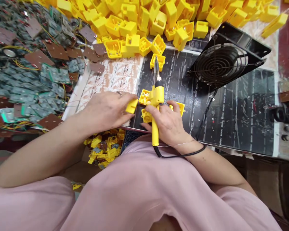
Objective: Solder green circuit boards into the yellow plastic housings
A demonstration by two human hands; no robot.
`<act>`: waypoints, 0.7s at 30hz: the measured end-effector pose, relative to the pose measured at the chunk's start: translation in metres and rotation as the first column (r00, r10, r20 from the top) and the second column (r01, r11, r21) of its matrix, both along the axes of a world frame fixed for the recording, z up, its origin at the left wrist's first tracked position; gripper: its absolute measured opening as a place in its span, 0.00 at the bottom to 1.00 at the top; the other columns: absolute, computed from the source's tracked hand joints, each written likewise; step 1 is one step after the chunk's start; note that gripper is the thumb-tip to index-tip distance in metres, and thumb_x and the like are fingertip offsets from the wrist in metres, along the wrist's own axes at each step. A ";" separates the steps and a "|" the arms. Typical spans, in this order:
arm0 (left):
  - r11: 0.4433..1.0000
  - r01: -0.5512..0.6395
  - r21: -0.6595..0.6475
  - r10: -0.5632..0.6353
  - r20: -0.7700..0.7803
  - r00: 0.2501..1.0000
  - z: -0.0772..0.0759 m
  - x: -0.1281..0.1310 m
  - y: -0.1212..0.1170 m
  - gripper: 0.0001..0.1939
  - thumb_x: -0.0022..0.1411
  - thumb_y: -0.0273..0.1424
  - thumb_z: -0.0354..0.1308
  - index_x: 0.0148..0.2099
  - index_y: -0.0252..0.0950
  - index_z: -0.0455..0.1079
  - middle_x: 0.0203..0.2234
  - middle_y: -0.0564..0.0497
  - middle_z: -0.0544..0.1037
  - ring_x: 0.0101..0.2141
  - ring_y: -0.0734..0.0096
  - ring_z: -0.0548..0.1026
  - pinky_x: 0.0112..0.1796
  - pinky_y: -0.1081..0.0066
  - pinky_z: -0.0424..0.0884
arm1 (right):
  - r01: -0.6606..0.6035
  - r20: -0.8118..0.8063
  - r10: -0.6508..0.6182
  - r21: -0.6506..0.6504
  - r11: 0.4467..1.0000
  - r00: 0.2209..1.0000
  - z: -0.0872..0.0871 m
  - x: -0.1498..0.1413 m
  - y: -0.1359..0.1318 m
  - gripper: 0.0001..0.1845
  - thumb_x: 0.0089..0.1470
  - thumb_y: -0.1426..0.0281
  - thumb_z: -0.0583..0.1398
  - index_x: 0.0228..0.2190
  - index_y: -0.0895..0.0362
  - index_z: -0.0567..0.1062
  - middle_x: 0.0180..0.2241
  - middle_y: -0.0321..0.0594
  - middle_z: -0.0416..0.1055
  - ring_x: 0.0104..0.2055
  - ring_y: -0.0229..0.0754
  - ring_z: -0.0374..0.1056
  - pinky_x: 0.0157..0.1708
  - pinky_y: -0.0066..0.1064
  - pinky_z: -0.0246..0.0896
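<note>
My left hand is closed around a small yellow plastic piece at the near edge of the black mat. My right hand grips a yellow soldering iron whose tip points away from me. Its black cord loops round my wrist. Between the two hands lie small yellow housings on the mat, and one more yellow housing shows beside my right fingers.
A big heap of yellow housings fills the far side. Green circuit boards with wires are piled on the left. A black fan leans at the right. A box of assembled yellow parts sits below the table edge.
</note>
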State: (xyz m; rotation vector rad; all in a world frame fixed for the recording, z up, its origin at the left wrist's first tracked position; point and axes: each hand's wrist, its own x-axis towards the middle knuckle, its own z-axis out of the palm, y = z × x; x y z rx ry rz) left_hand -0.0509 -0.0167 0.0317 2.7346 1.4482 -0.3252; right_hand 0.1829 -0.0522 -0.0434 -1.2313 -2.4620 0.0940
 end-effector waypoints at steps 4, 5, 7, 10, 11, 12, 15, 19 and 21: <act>0.973 0.205 0.107 -0.216 0.096 0.972 -0.013 -0.019 -0.008 0.21 0.74 0.30 0.51 0.65 0.36 0.72 0.60 0.37 0.79 0.52 0.46 0.82 0.50 0.52 0.80 | -0.105 -0.045 0.103 -0.041 0.994 0.994 0.006 0.034 0.005 0.20 0.69 0.73 0.55 0.59 0.52 0.70 0.45 0.41 0.78 0.48 0.46 0.75 0.69 0.52 0.51; 0.963 0.253 0.095 -0.264 0.122 0.957 -0.017 -0.025 -0.009 0.22 0.74 0.30 0.52 0.66 0.37 0.71 0.62 0.37 0.77 0.55 0.46 0.80 0.53 0.51 0.79 | -0.116 -0.055 0.114 -0.037 0.993 0.992 0.009 0.041 0.005 0.19 0.69 0.73 0.55 0.59 0.52 0.69 0.47 0.42 0.78 0.50 0.47 0.75 0.71 0.55 0.49; 0.969 0.228 0.091 -0.242 0.191 0.951 -0.022 -0.034 -0.012 0.26 0.74 0.36 0.56 0.71 0.39 0.66 0.65 0.37 0.73 0.61 0.45 0.76 0.59 0.48 0.77 | -0.097 -0.063 0.096 -0.016 0.995 0.993 0.014 0.050 0.006 0.18 0.70 0.65 0.58 0.59 0.52 0.68 0.49 0.43 0.78 0.54 0.50 0.74 0.72 0.58 0.49; 0.993 0.049 0.107 -0.075 0.256 0.964 -0.026 -0.035 -0.016 0.33 0.72 0.46 0.59 0.72 0.36 0.63 0.66 0.36 0.73 0.62 0.42 0.75 0.61 0.45 0.75 | 0.030 -0.025 -0.029 0.055 0.998 0.999 0.016 0.042 0.007 0.30 0.66 0.46 0.63 0.57 0.53 0.70 0.45 0.45 0.78 0.51 0.54 0.74 0.67 0.57 0.56; 0.994 0.015 0.107 -0.042 0.251 0.967 -0.027 -0.032 -0.017 0.33 0.72 0.48 0.58 0.70 0.35 0.65 0.64 0.37 0.75 0.61 0.42 0.76 0.59 0.46 0.76 | 0.078 -0.002 -0.078 0.084 0.993 0.997 0.015 0.036 0.008 0.32 0.64 0.42 0.63 0.56 0.53 0.71 0.42 0.45 0.78 0.48 0.54 0.74 0.65 0.56 0.57; 0.994 -0.005 0.113 -0.022 0.233 0.972 -0.027 -0.027 -0.019 0.32 0.72 0.49 0.58 0.68 0.34 0.67 0.62 0.37 0.77 0.59 0.42 0.77 0.57 0.47 0.77 | 0.115 0.023 -0.118 0.112 0.987 0.993 0.013 0.029 0.009 0.33 0.63 0.41 0.62 0.55 0.53 0.72 0.40 0.45 0.78 0.46 0.54 0.74 0.63 0.56 0.59; 0.987 -0.059 0.147 0.036 0.153 0.988 -0.030 -0.016 -0.023 0.30 0.71 0.48 0.57 0.65 0.33 0.71 0.52 0.37 0.83 0.50 0.43 0.82 0.48 0.51 0.80 | 0.137 0.078 -0.151 0.157 0.978 0.985 0.007 0.014 0.012 0.26 0.67 0.47 0.61 0.55 0.53 0.72 0.39 0.45 0.78 0.41 0.51 0.73 0.58 0.53 0.61; 0.995 -0.019 0.095 -0.005 0.245 0.969 -0.037 -0.013 -0.025 0.25 0.72 0.40 0.54 0.65 0.32 0.72 0.47 0.39 0.85 0.46 0.47 0.84 0.45 0.55 0.81 | 0.011 0.035 -0.014 0.092 0.996 0.999 0.003 0.021 0.013 0.18 0.68 0.64 0.60 0.57 0.52 0.69 0.40 0.40 0.78 0.42 0.47 0.74 0.59 0.48 0.63; 0.997 0.049 0.057 -0.066 0.375 0.925 -0.041 -0.014 -0.024 0.23 0.72 0.35 0.53 0.65 0.33 0.71 0.52 0.39 0.83 0.52 0.50 0.82 0.52 0.56 0.80 | -0.034 -0.014 0.035 0.054 0.998 0.999 0.004 0.028 0.013 0.19 0.67 0.65 0.60 0.58 0.52 0.67 0.41 0.39 0.79 0.44 0.47 0.75 0.65 0.53 0.60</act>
